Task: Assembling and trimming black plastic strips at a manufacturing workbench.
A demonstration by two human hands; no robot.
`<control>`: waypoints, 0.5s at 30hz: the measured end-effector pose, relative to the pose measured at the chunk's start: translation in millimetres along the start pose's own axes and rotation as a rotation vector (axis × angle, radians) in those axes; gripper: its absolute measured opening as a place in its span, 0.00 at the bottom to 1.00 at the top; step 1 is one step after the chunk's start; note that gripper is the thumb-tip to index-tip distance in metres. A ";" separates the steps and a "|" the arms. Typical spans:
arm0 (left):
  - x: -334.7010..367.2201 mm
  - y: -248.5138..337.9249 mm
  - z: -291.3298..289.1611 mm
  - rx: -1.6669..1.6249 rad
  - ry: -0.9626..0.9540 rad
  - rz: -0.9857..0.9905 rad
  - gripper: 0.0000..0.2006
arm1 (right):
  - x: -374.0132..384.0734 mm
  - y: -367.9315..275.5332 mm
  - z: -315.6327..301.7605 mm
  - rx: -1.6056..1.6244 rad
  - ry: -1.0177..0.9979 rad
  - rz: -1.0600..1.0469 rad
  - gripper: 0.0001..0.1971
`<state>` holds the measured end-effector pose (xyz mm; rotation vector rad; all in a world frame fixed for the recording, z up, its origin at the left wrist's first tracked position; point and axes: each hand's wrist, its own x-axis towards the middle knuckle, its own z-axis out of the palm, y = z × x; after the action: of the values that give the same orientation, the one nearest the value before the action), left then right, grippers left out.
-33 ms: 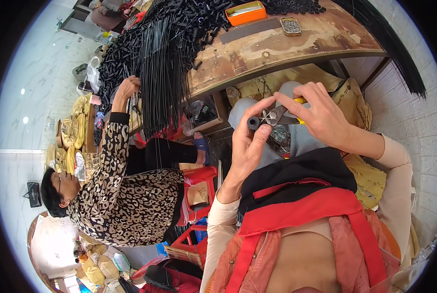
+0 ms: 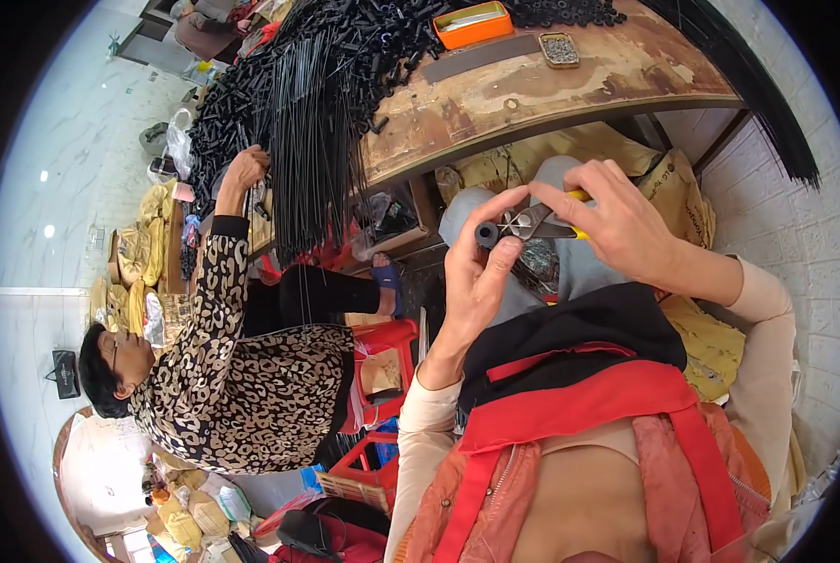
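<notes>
Above my lap, my left hand (image 2: 476, 286) pinches a short black round tube (image 2: 487, 235), its hollow end facing me. My right hand (image 2: 619, 223) is closed round the yellow handles of a pair of pliers (image 2: 525, 221). The metal jaws point left and meet the tube between my left thumb and fingers. Thin strands or a small metal bit show at the jaws, too fine to make out. My right fingertips nearly touch the left index finger.
A worn wooden table (image 2: 476, 103) stands ahead, bearing a heap of black tube pieces (image 2: 382, 47), an orange box (image 2: 473, 25) and a small tray of metal bits (image 2: 559, 51). Long black strands (image 2: 307, 141) hang over its edge. A co-worker (image 2: 242, 375) sits left, near red stools (image 2: 382, 366).
</notes>
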<state>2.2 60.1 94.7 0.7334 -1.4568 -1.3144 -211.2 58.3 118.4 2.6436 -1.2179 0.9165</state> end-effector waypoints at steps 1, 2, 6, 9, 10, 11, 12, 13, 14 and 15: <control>1.0 1.9 1.3 0.001 -0.004 -0.003 0.24 | -1.0 2.5 -2.6 0.001 0.001 0.005 0.28; 2.4 4.4 3.5 0.027 -0.004 -0.002 0.23 | -2.6 7.3 -6.9 0.020 -0.042 -0.032 0.27; 1.1 13.5 -3.2 0.069 -0.053 -0.113 0.21 | 9.5 12.2 -51.3 -0.107 -0.293 -0.232 0.21; -4.0 10.8 -8.4 0.054 -0.208 -0.039 0.22 | 31.6 -0.7 -74.0 0.914 -1.026 0.494 0.19; -3.2 9.4 -3.9 0.097 -0.272 -0.050 0.22 | 3.9 13.1 -49.6 1.525 -1.139 0.665 0.20; 2.4 5.6 0.5 0.084 -0.278 -0.044 0.22 | -9.5 12.5 -40.6 1.516 -1.136 0.680 0.20; 6.1 3.3 6.5 0.024 -0.289 -0.063 0.22 | -24.8 3.7 -38.8 1.245 -0.923 0.659 0.21; 6.2 2.3 8.8 -0.027 -0.295 -0.089 0.21 | -34.2 -1.4 -38.6 0.985 -0.719 0.619 0.22; 9.3 1.1 11.0 0.062 -0.257 -0.089 0.21 | -37.1 5.8 -40.7 0.751 -0.513 0.445 0.21; 15.1 10.8 13.0 0.086 -0.202 -0.161 0.20 | -36.2 11.2 -38.7 0.524 -0.302 0.271 0.20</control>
<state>-12.7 53.3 110.3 0.8069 -1.6516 -1.4910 -256.2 87.0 128.1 3.1712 -1.6275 1.0193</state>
